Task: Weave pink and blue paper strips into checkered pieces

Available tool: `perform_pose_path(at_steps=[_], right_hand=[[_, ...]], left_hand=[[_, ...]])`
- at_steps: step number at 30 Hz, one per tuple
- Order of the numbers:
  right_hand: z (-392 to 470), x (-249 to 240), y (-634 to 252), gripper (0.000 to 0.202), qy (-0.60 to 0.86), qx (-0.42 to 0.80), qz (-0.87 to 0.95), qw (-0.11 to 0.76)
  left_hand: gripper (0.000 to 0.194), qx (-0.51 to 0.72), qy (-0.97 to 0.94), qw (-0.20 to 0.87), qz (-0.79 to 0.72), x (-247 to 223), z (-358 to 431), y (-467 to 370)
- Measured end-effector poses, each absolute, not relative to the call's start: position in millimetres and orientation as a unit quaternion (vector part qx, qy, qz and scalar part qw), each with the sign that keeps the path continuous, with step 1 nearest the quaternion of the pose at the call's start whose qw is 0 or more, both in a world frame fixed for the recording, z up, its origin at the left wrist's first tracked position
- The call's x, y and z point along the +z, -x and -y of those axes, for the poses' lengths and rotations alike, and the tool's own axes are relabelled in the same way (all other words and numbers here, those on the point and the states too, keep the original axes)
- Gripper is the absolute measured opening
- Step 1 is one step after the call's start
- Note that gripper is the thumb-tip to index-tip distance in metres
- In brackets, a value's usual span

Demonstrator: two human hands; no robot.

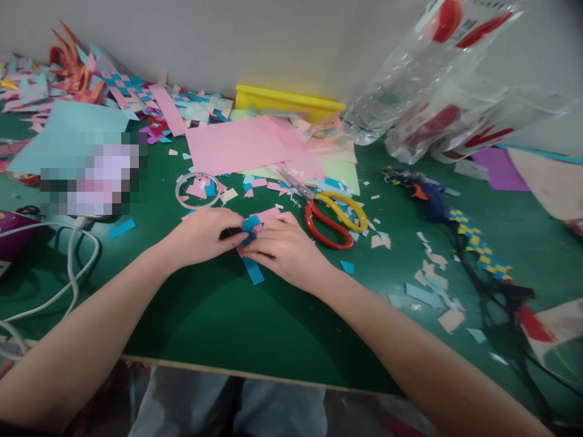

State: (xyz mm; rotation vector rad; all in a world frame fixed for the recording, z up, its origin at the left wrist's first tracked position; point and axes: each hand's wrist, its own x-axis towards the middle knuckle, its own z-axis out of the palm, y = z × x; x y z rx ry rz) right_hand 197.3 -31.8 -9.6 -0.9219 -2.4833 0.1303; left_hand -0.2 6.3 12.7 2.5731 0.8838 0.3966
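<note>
The thin, flat blue and pink paper strips (254,271) are just left of the metal scissors with red and yellow handles (322,198). The left hand (200,237) has its thumb and finger pinched on the blue part. The right hand (296,252) has its fingers closed on the strips too, close by the scissors. The strips look thin and easy to bend. If one hand pulls too hard, I think they could rip or slip crooked. The small, cut paper bits (259,182) left of the scissors could stick to damp fingers and get in the way. If the right arm swings out, it could bump the scissors.
</note>
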Motion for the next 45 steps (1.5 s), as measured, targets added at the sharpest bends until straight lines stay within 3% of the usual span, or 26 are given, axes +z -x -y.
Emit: perform_pose_path(at_steps=[8,16,20,26,34,45], right_hand=[[32.0,-7.1,-198.5,0.013,0.372,0.123,0.891,0.228],[35.0,-6.5,-196.8,0.015,0.379,0.115,0.891,0.222],[37.6,-5.7,-196.8,0.015,0.353,0.064,0.896,0.263],[40.4,-0.7,-199.0,0.007,0.373,0.08,0.834,0.398],[41.9,-13.2,-188.9,0.018,0.368,0.052,0.882,0.29],[44.8,-13.2,-188.9,0.022,0.355,0.023,0.892,0.279]], left_hand=[[0.02,0.139,-0.914,0.206,-0.321,13.6,-6.0,0.6],[0.023,0.135,-0.914,0.202,-0.326,12.4,-6.5,0.8],[0.022,0.14,-0.915,0.199,-0.322,13.3,-6.1,0.5],[0.017,0.149,-0.917,0.195,-0.314,14.5,-6.8,0.8],[0.017,0.147,-0.916,0.199,-0.317,11.9,-7.9,-0.5],[0.016,0.137,-0.916,0.204,-0.316,11.7,-7.5,1.0]])
